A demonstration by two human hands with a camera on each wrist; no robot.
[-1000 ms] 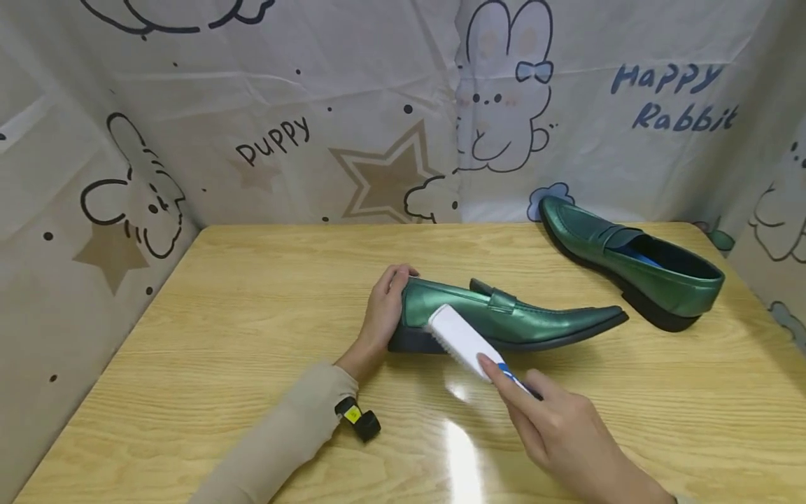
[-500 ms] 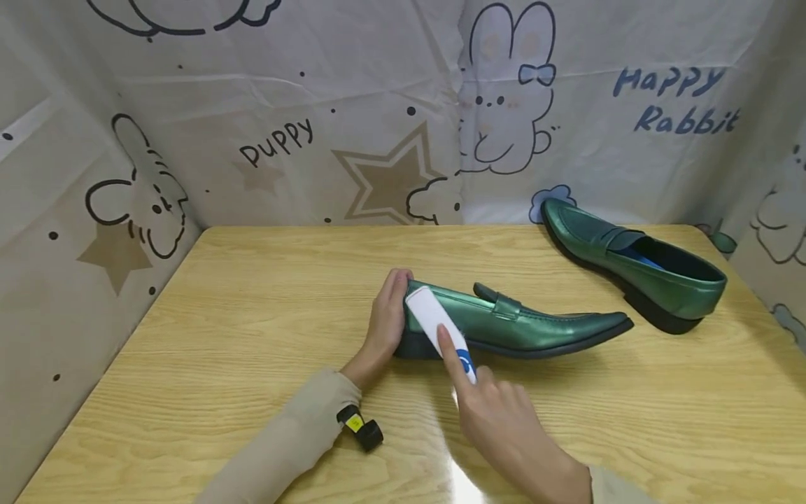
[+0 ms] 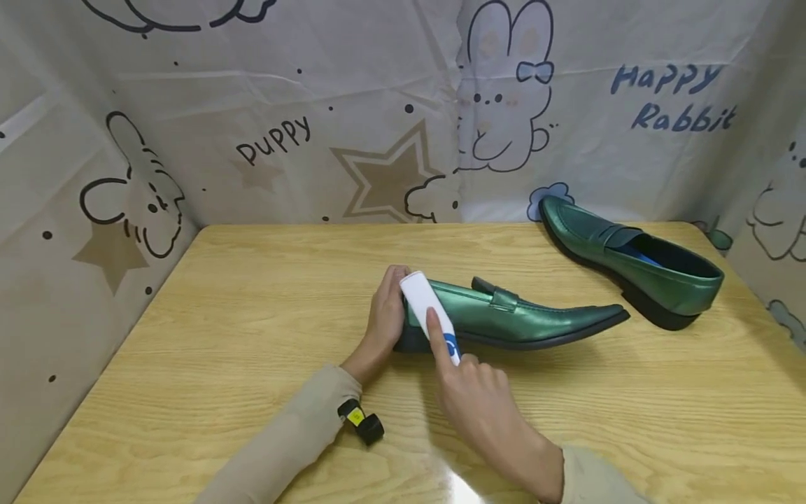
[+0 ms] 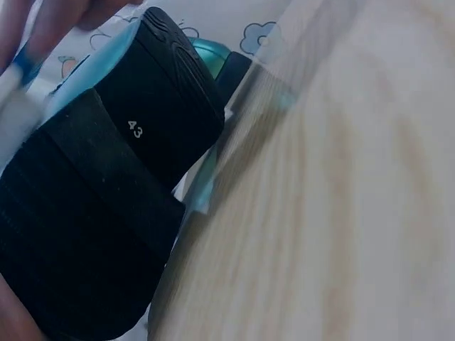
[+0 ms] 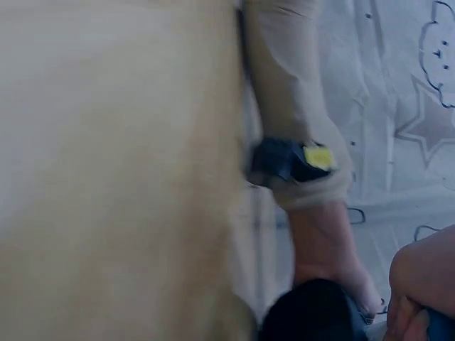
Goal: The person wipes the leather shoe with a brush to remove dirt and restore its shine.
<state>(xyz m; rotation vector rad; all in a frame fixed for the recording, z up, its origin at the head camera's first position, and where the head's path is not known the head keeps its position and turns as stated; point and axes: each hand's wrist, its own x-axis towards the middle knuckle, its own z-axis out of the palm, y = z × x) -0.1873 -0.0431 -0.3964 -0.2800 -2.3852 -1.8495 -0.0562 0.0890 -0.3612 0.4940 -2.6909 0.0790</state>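
A shiny green loafer (image 3: 535, 323) with a black sole points its toe to the right near the middle of the table. My left hand (image 3: 385, 315) grips it round the heel. In the left wrist view its black sole (image 4: 92, 206) shows, with "43" on it. My right hand (image 3: 481, 409) holds a white and blue brush (image 3: 423, 301), index finger laid along its back. The brush head lies over the loafer's side close to the heel; its bristles are hidden beneath it. In the right wrist view the right hand (image 5: 426, 284) is partly cut off at the edge.
A second green loafer (image 3: 636, 262) stands at the back right of the wooden table (image 3: 252, 301), near its edge. A printed cloth (image 3: 264, 84) hangs behind and along the sides. The left wrist wears a black camera strap (image 3: 362, 421).
My right hand has moved the brush leftward and up along the loafer's side, from below its middle to the heel. The left hand keeps its grip, and the loafer has barely shifted.
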